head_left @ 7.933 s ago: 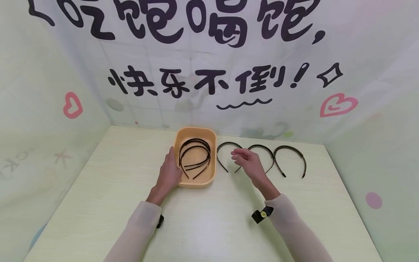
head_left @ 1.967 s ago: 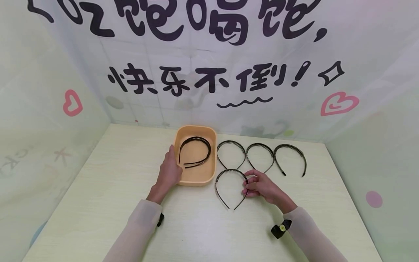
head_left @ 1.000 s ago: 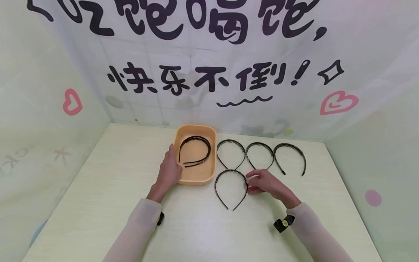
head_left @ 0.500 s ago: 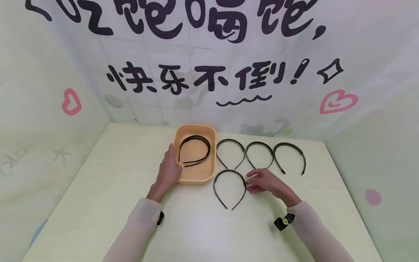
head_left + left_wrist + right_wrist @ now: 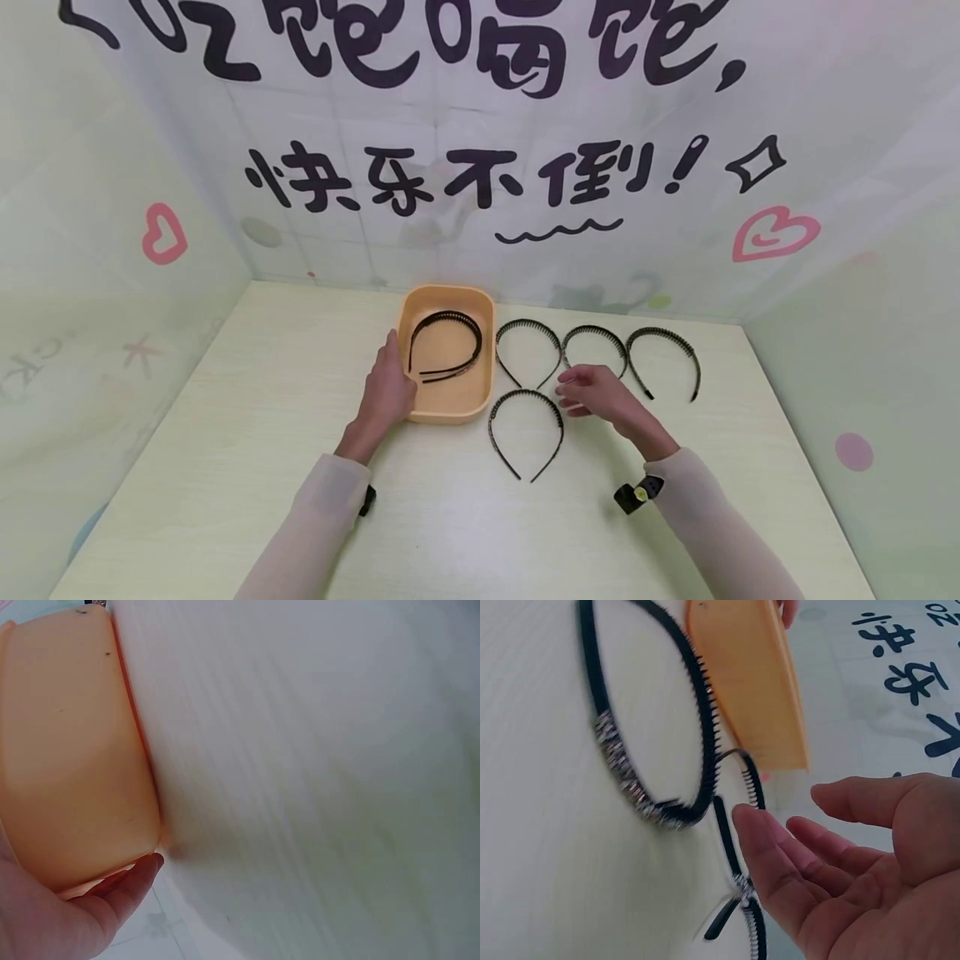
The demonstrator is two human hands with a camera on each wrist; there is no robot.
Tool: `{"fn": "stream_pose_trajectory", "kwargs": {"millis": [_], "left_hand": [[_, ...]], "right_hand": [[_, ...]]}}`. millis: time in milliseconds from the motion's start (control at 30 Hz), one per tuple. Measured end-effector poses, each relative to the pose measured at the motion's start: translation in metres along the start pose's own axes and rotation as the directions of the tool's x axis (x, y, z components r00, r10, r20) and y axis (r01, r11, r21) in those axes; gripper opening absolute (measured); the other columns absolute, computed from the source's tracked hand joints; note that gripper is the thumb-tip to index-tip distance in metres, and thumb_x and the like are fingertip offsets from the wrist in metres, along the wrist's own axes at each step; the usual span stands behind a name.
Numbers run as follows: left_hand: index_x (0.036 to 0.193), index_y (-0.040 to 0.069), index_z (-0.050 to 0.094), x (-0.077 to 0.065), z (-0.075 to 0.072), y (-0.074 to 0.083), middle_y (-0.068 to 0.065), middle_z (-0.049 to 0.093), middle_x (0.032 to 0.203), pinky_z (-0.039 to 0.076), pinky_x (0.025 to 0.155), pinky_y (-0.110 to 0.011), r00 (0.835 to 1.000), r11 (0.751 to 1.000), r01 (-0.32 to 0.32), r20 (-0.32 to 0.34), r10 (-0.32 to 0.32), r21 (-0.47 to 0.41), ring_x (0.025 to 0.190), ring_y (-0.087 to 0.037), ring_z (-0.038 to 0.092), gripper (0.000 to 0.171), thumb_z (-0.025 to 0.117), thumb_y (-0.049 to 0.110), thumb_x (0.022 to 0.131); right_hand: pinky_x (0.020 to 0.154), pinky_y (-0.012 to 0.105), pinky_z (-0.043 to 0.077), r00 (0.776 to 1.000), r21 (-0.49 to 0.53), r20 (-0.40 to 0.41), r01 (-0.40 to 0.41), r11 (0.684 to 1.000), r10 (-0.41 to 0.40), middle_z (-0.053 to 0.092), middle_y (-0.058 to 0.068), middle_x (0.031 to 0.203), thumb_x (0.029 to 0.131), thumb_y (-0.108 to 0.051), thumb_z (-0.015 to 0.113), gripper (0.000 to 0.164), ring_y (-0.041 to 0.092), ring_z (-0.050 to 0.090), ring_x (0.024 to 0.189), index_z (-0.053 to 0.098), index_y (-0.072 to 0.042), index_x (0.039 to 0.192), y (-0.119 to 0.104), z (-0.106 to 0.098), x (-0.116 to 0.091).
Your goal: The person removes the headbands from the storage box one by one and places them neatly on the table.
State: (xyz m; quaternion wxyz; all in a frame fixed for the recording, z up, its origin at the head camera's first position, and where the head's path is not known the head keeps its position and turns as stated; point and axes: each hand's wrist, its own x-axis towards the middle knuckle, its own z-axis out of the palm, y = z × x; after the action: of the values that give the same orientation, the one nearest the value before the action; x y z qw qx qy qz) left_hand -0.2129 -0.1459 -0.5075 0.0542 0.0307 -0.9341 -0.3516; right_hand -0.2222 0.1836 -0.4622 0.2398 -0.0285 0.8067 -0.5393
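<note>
My left hand (image 5: 386, 387) grips the left side of an orange plastic bin (image 5: 453, 400); in the left wrist view its fingers (image 5: 135, 889) lie against the wall. Inside the bin are dark toothed headbands (image 5: 453, 316), overlapping. A single black headband (image 5: 555, 408) lies on the table in front of the row, its ends toward me; the right wrist view shows sparkly stones along one arm of this headband (image 5: 622, 765). My right hand (image 5: 596, 392) hovers just beyond its right side, fingers loosely bent and holding nothing, partly covering the middle headband of the row (image 5: 596, 328).
To the bin's right, the row also has a left headband (image 5: 528, 322) and a right headband (image 5: 663, 332). The pale table (image 5: 465, 525) ends at a printed back curtain (image 5: 420, 258), with more curtain on both sides.
One headband has gone from the bin to the table in front of the row. My right hand has let go of it and risen away toward the row. The left hand stays on the bin.
</note>
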Motion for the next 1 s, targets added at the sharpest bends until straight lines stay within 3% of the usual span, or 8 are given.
{"fn": "stream_pose_trajectory", "kwargs": {"millis": [267, 533, 800, 1000], "left_hand": [[0.144, 0.003, 0.002, -0.002, 0.001, 0.002, -0.029, 0.033, 0.131, 0.044, 0.075, -0.048, 1.0, 1.0, 0.01, 0.009, -0.01, -0.01, 0.092, -0.038, 0.052, 0.079, 0.045, -0.004, 0.078], [0.144, 0.003, 0.002, -0.002, 0.002, 0.002, -0.028, 0.034, 0.131, 0.042, 0.08, -0.051, 1.0, 1.0, 0.014, -0.004, -0.014, -0.005, 0.098, -0.039, 0.05, 0.079, 0.046, -0.004, 0.078], [0.144, 0.004, 0.003, -0.004, 0.002, 0.004, -0.028, 0.034, 0.13, 0.043, 0.078, -0.05, 1.0, 1.0, 0.024, -0.009, -0.024, -0.004, 0.096, -0.039, 0.051, 0.08, 0.046, -0.005, 0.078], [0.144, 0.004, 0.003, -0.003, 0.002, 0.003, -0.028, 0.034, 0.131, 0.043, 0.08, -0.051, 1.0, 1.0, 0.028, -0.01, -0.028, -0.006, 0.099, -0.04, 0.05, 0.08, 0.046, -0.005, 0.078]], "right_hand": [[0.084, 0.044, 0.046, 0.996, 0.066, -0.022, 0.092, 0.994, -0.091, 0.058, 0.022, 0.108, 0.09, -0.01, 0.051, 0.028, 0.037, 0.056, 0.1, 0.052, 0.005, 0.114, -0.034, 0.02, 0.006], [0.085, 0.043, 0.045, 0.994, 0.124, -0.03, 0.11, 0.986, -0.107, 0.054, 0.023, 0.117, 0.091, -0.014, 0.051, 0.031, 0.034, 0.057, 0.102, 0.051, -0.002, 0.12, -0.044, 0.04, 0.027], [0.082, 0.032, 0.048, 0.986, 0.227, 0.049, 0.147, 0.963, -0.162, 0.055, 0.021, 0.118, 0.089, -0.01, 0.054, 0.041, 0.031, 0.056, 0.104, 0.045, 0.004, 0.126, -0.056, 0.065, 0.039], [0.091, 0.032, 0.042, 0.983, 0.271, 0.119, 0.101, 0.957, -0.137, 0.044, 0.018, 0.131, 0.088, -0.01, 0.053, 0.05, 0.031, 0.046, 0.118, 0.035, 0.004, 0.133, -0.064, 0.084, 0.048]]}}
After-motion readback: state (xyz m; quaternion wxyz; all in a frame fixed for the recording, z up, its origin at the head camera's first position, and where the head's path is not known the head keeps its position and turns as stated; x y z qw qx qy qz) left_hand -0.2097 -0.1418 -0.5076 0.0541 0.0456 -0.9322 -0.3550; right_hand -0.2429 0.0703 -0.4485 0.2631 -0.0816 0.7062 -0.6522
